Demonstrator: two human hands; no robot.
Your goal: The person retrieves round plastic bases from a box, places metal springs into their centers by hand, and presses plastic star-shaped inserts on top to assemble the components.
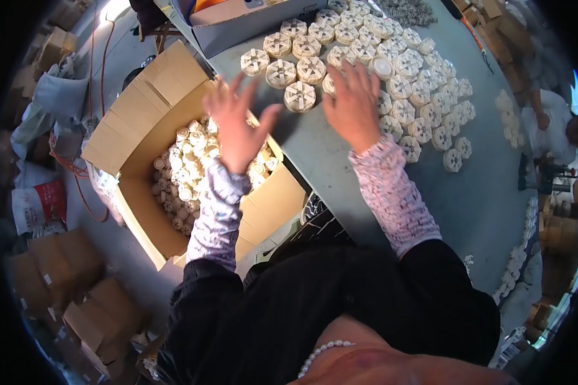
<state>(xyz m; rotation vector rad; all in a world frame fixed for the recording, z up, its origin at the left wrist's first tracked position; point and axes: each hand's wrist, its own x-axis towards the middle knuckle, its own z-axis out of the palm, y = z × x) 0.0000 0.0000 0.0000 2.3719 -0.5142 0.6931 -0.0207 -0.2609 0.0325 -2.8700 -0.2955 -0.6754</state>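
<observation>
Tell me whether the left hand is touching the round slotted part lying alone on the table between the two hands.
Apart. The head view shows bare grey table between the left hand and the round slotted part.

Between the two hands, the left hand (237, 125) and the right hand (353, 106), a strip of bare table (315, 154) runs toward the person, blocked only by one round slotted part (300, 96) at its far end. Beyond and to the right, rows of cream round parts (404, 77) crowd the surface. The near right of the table lies open. Left, the open cardboard box (141, 102) stands against the table edge, its flaps raised, full of small cream pieces (186, 167). A grey tray (250, 25) walls the far left.
</observation>
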